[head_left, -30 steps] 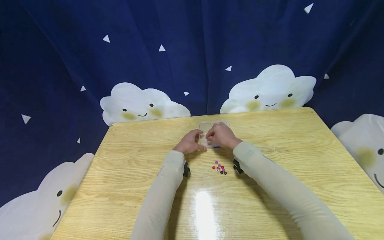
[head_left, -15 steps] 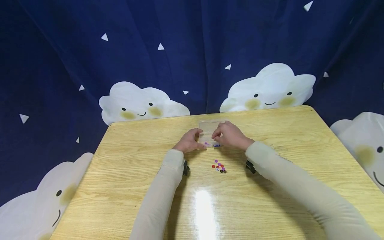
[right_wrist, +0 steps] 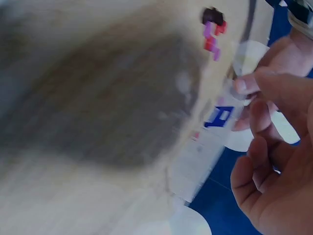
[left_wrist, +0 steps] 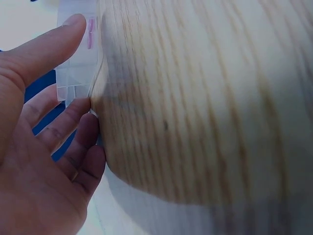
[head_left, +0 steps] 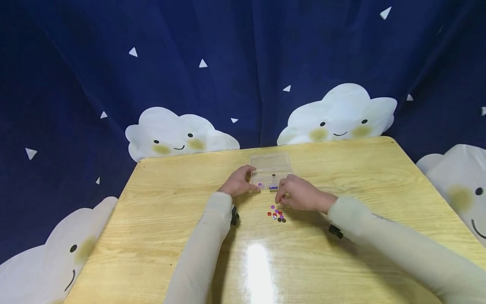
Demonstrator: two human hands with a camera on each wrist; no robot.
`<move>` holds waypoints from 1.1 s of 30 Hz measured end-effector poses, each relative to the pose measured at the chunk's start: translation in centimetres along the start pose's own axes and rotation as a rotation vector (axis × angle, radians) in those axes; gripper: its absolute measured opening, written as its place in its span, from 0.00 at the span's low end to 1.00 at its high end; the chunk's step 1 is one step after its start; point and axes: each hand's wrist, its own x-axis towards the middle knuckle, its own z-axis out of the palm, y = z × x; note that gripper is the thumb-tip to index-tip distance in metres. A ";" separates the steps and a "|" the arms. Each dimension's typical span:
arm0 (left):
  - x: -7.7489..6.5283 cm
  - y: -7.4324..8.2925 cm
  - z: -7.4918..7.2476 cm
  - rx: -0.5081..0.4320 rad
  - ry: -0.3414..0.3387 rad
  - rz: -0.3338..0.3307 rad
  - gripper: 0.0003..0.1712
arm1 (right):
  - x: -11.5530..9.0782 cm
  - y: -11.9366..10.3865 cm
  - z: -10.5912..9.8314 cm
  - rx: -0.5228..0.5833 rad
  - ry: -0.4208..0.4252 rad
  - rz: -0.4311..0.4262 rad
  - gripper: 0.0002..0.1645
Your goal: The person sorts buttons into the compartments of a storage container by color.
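A clear plastic box (head_left: 270,161) with compartments stands open-lidded toward the back of the table. My left hand (head_left: 238,181) grips its left side, thumb on the front edge; in the left wrist view the thumb lies over the box wall (left_wrist: 78,61) and the fingers curl against its side. Inside, a purple disc (head_left: 260,184) sits front left and a dark disc (head_left: 274,175) near the middle. Just right of the box's front edge, my right hand (head_left: 301,194) hovers with loosely bent fingers, nothing visible between them. Below its fingertips lie several small button-like discs (head_left: 280,213), red, purple, white and dark.
A blue patch (head_left: 273,188) marks the box's front. The light wooden table (head_left: 182,202) reaches back to a dark blue curtain (head_left: 212,76) with cloud prints. Each wrist carries a small black camera, such as the right one (head_left: 336,231).
My right hand has drawn back from over the box, moving right and toward me to the loose discs. Purple and dark discs in the box have come into view. The left hand has stayed put.
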 end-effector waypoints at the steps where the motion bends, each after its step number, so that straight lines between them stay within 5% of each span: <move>1: -0.1 -0.1 0.0 -0.002 0.001 -0.003 0.45 | -0.2 0.0 0.3 0.001 -0.008 -0.019 0.09; 9: -0.2 -0.1 0.1 -0.010 -0.002 0.004 0.45 | -1.6 0.1 2.0 0.015 -0.051 -0.025 0.11; 17: 0.0 -0.1 0.0 -0.011 0.008 0.028 0.45 | -0.5 -0.6 2.8 -0.016 -0.003 -0.102 0.07; 33: 0.0 -0.3 0.1 -0.023 0.008 0.027 0.44 | 0.4 -0.9 3.7 -0.097 -0.064 -0.147 0.06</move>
